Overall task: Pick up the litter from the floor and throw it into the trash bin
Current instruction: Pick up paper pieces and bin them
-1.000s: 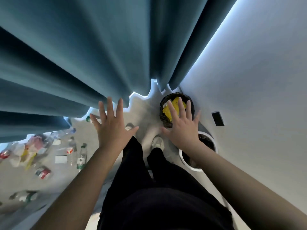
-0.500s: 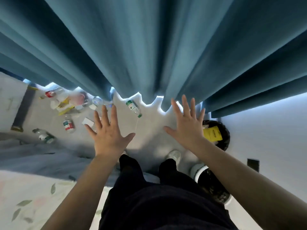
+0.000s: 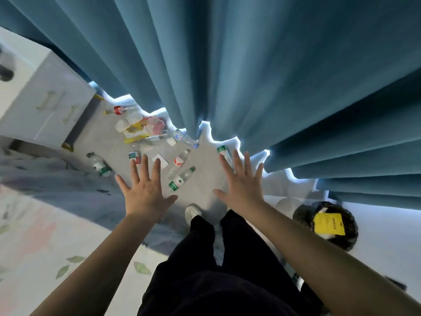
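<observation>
The grey floor (image 3: 206,165) carries scattered plastic bottles (image 3: 181,179), a heap of what may be wrappers (image 3: 141,130), and a dark bin (image 3: 352,231).

Both arms reach forward, bare. The left hand (image 3: 145,192) and right hand (image 3: 241,188) are held out palms down, fingers spread straight, holding nothing.

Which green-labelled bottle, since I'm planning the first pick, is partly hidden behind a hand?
The bottle by the curtain hem, its lower end behind the right hand. The other two green-labelled bottles lie fully visible.
</observation>
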Available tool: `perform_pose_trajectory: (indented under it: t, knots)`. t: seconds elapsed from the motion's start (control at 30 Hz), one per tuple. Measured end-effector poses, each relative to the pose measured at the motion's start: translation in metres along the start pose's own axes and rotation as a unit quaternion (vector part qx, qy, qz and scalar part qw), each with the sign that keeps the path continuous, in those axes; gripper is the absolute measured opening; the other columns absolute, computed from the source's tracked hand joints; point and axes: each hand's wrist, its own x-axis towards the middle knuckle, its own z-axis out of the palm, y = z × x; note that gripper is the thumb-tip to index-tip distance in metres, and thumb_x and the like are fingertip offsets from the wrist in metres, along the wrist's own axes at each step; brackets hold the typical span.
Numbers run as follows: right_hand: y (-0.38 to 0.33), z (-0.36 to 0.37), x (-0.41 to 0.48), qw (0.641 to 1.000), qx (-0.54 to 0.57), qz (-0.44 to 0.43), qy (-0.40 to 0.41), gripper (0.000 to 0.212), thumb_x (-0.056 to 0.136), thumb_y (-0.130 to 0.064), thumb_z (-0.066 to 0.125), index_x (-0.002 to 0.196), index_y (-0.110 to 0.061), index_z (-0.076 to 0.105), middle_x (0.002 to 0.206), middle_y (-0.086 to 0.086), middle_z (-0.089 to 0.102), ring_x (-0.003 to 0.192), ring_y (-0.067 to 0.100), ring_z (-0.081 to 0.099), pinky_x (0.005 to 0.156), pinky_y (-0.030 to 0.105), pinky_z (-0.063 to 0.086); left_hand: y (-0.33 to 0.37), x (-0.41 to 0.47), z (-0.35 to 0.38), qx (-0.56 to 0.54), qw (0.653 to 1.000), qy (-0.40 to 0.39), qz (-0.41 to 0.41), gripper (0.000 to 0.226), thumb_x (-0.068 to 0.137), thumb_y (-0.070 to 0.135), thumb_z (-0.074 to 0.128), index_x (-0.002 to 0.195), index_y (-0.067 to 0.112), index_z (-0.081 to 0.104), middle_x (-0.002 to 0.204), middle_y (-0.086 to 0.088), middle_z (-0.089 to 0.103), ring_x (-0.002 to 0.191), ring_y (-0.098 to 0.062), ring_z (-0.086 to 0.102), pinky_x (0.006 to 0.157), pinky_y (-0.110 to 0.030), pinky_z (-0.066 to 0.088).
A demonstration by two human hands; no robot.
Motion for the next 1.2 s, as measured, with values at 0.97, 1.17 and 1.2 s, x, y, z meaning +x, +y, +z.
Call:
perform_pose_trajectory:
  t: [0.97, 1.17, 1.2]
  knots:
    - [-0.176, 0.342, 0.536, 0.965, -0.050, -0.040, -0.254, 0.070, 0.092, -0.035, 0.056, 0.150, -0.027, 0.018, 0.152, 0.006, 0.024, 0.124, 0.033, 0.045, 0.087, 0.037, 0.047, -0.135, 0.432, 0.396, -0.095, 0.956, -0.251, -0.122, 0.108, 0.078, 0.064, 0.060, 0.151, 0.019, -0.006, 0.160, -0.011, -0.006, 0.147, -0.037, 0.000, 0.114, -0.058, 0.016]
    - [-0.181, 0.454, 0.596, 0.970, -0.051, -0.007, -0.237, 0.069, 0.091, -0.031, 0.059, 0.147, -0.030, 0.018, 0.154, 0.005, 0.022, 0.128, 0.031, 0.043, 0.085, 0.047, 0.054, -0.142, 0.505, 0.495, -0.120, 0.965, -0.209, -0.104, 0.107, 0.081, 0.058, 0.062, 0.150, 0.017, -0.008, 0.159, -0.013, -0.008, 0.146, -0.037, 0.002, 0.114, -0.053, 0.022]
    - [-0.180, 0.465, 0.605, 0.974, -0.064, -0.009, -0.219, 0.071, 0.093, -0.030, 0.057, 0.149, -0.029, 0.015, 0.157, 0.004, 0.016, 0.138, 0.030, 0.031, 0.088, 0.045, 0.054, -0.142, 0.513, 0.507, -0.134, 0.965, -0.195, -0.110, 0.106, 0.081, 0.056, 0.064, 0.150, 0.017, -0.006, 0.159, -0.014, -0.008, 0.146, -0.037, 0.002, 0.114, -0.053, 0.023]
